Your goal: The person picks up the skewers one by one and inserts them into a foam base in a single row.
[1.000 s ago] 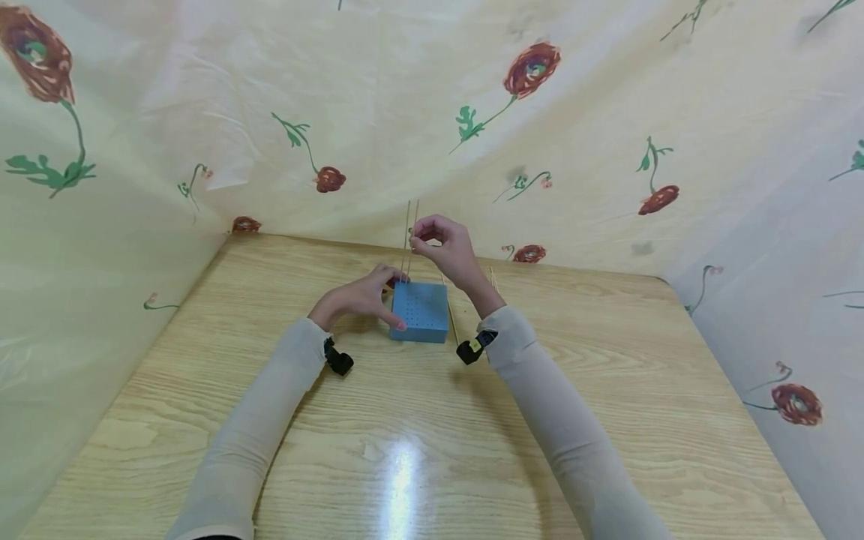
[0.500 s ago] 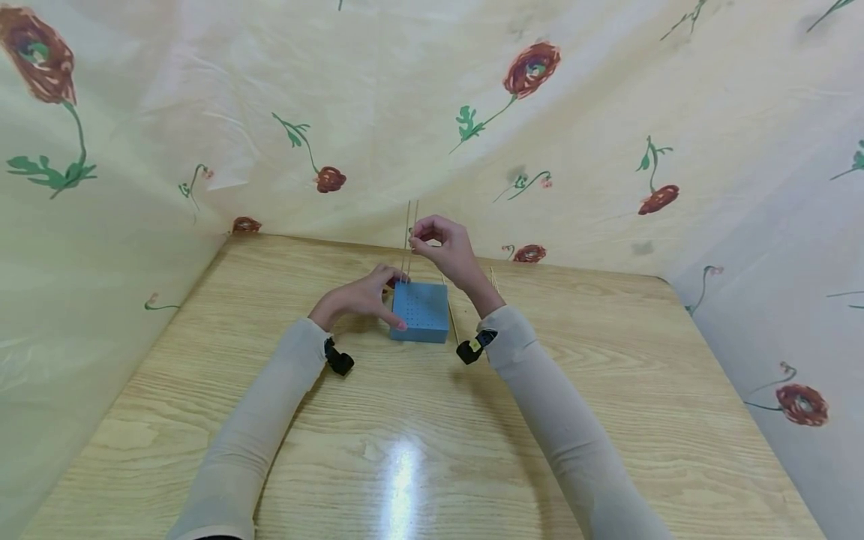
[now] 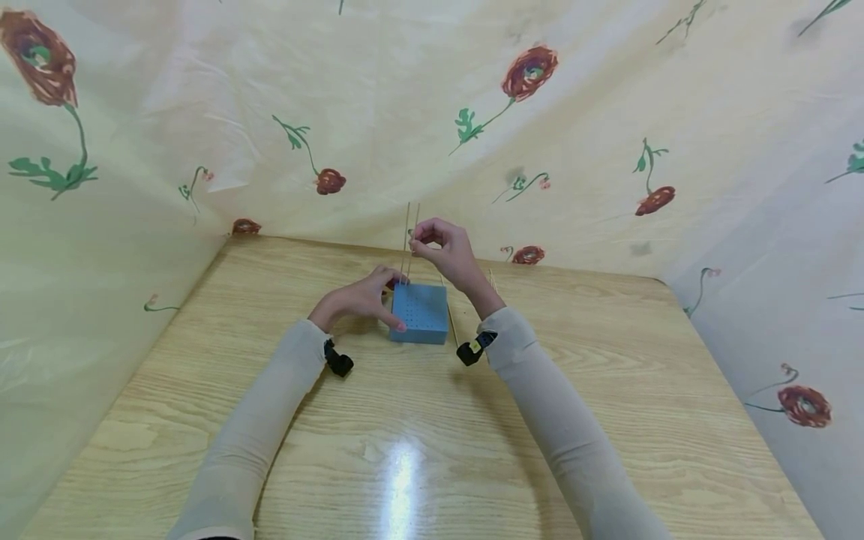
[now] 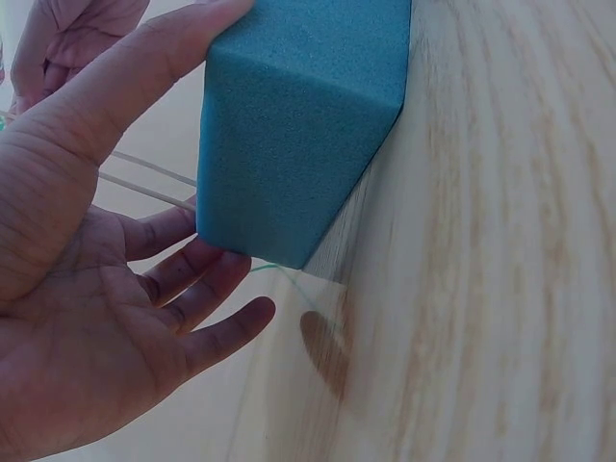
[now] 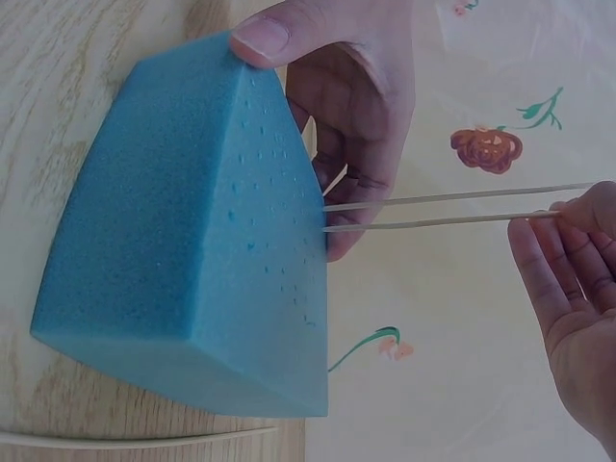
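A blue foam block point(image 3: 425, 311) with rows of small holes in its top lies on the table. Two thin wooden skewers point(image 5: 414, 200) stand upright from its far left corner. My left hand point(image 3: 364, 296) grips the block's left side, thumb at the near edge and fingers behind the far side; the left wrist view shows its fingertips point(image 4: 231, 269) against the block. Above the block, my right hand point(image 3: 448, 251) pinches the right-hand skewer between thumb and fingertips, partway up its length. The right wrist view has the pinching hand point(image 5: 582, 279) at its right edge.
A loose skewer point(image 3: 453, 322) lies on the wooden table point(image 3: 324, 450) just right of the block. A few more skewers point(image 3: 493, 280) are partly hidden behind the right wrist. A flower-patterned sheet point(image 3: 405, 90) hangs along the back and sides.
The view has shifted very slightly. Both hands, the block and the skewers keep the same places relative to one another.
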`<state>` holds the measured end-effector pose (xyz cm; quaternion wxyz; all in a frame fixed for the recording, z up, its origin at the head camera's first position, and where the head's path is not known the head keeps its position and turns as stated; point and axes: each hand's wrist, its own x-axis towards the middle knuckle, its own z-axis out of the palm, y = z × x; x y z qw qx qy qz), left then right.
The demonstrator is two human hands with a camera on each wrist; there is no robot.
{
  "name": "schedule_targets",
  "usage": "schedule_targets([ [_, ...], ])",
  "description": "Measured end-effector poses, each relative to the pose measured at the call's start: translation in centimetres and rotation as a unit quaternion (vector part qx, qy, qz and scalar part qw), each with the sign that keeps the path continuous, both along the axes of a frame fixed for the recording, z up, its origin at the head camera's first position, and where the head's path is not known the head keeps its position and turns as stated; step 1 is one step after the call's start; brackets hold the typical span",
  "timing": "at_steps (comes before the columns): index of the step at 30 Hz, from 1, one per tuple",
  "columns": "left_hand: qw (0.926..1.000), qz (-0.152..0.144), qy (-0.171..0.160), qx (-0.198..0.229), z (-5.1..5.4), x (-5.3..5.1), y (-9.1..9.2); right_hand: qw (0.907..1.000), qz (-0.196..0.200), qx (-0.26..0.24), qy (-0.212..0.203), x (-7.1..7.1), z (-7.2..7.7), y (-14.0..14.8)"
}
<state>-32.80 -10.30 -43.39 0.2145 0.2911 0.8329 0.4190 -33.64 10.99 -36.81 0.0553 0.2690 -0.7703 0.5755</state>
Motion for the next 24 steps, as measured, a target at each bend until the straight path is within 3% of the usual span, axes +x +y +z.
schedule_targets([
  [24, 1.0000, 0.006, -0.003, 0.003, 0.02, 0.14, 0.07, 0.9999, 0.009, 0.008, -0.012, 0.02, 0.09, -0.18],
])
